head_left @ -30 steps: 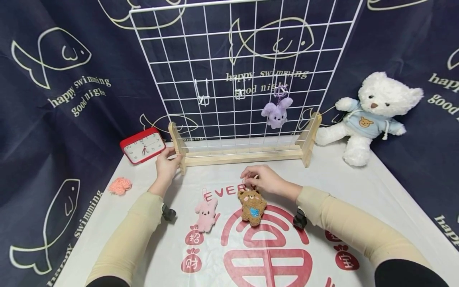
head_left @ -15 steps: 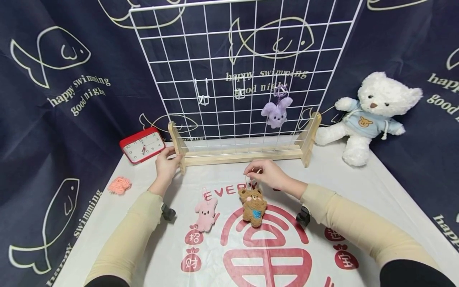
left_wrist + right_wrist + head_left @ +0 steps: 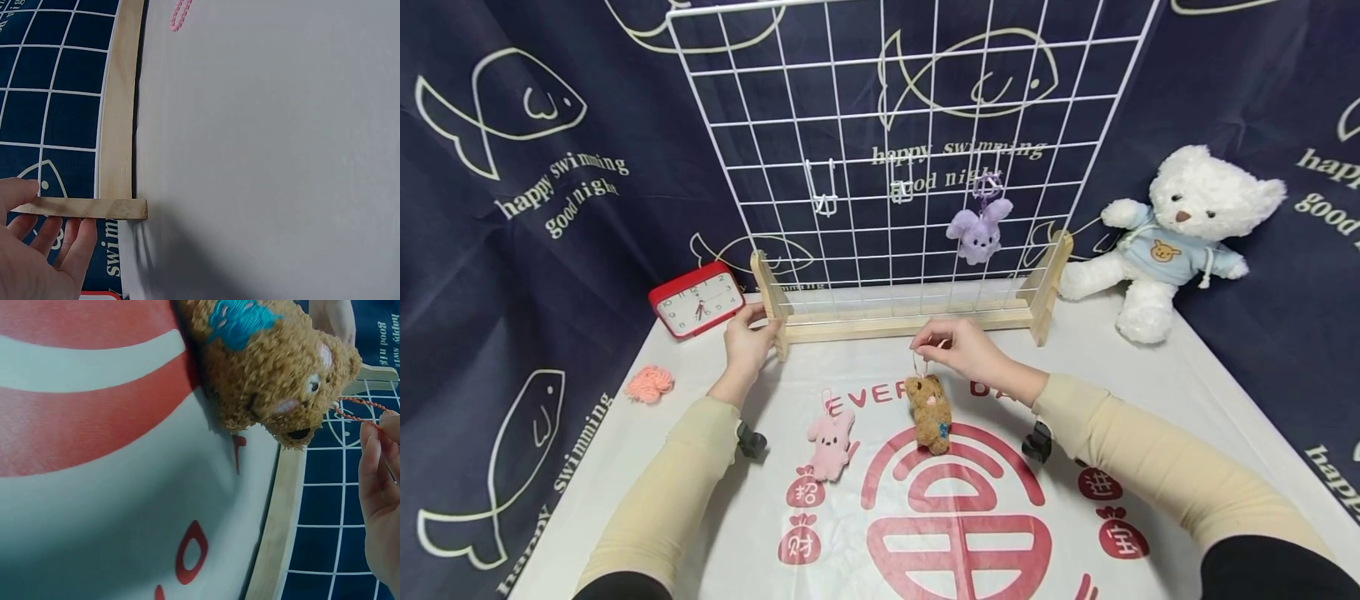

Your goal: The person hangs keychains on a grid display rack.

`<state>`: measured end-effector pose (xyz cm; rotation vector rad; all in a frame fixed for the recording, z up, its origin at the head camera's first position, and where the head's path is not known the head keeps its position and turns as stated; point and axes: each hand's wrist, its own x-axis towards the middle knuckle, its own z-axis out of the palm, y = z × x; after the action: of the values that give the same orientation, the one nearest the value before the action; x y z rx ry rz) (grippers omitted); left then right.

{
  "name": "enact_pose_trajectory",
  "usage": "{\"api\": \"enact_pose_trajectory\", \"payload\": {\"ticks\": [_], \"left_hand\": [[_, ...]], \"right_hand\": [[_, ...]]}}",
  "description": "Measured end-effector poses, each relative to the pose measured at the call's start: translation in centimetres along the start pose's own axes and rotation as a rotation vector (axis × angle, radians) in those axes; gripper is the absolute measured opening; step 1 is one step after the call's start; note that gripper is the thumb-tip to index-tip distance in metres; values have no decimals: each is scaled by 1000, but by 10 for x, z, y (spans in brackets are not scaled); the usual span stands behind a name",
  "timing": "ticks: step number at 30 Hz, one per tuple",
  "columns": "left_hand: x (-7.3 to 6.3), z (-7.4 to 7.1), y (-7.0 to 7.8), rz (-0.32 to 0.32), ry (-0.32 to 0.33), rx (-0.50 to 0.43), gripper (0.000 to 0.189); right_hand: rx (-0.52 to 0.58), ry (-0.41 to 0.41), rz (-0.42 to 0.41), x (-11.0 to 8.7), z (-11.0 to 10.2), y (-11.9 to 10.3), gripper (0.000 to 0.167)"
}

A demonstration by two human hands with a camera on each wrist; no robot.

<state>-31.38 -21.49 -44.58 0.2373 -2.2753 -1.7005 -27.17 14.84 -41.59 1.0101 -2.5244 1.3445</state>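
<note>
My right hand [image 3: 966, 350] pinches the cord loop of a brown plush bear keychain [image 3: 929, 414], which dangles below the fingertips over the table. In the right wrist view the bear [image 3: 275, 369] shows its blue embroidered patch, and its orange cord [image 3: 359, 409] runs up to my thumb and finger. At the far left my left hand [image 3: 750, 342] grips the wooden foot [image 3: 87, 207] of the white wire grid rack [image 3: 887, 125], thumb on one side and fingers on the other. A pink plush keychain [image 3: 832, 444] lies on the table between my arms.
On the rack hang a purple plush bunny [image 3: 980, 233] and two white hooks, one left [image 3: 824, 200] and one in the middle [image 3: 901, 192]. A red clock [image 3: 697, 300] and coral yarn [image 3: 650, 383] are at left. A white teddy bear [image 3: 1172, 242] sits at right.
My right hand has risen and moved slightly right and back, lifting the brown bear, which has turned sideways on its cord. The left hand stays on the rack's foot.
</note>
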Motion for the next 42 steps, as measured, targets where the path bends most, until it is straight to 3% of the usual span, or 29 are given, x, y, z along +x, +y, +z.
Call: {"api": "enact_pose_trajectory", "payload": {"ticks": [20,42], "left_hand": [[1,-2,-1,10,-5,13,36],[1,-1,-2,14,-7,-2,34]], "right_hand": [[17,39,-1,20,-16,-18,7],[-123,109,-152,46,-36,-32,11]]}}
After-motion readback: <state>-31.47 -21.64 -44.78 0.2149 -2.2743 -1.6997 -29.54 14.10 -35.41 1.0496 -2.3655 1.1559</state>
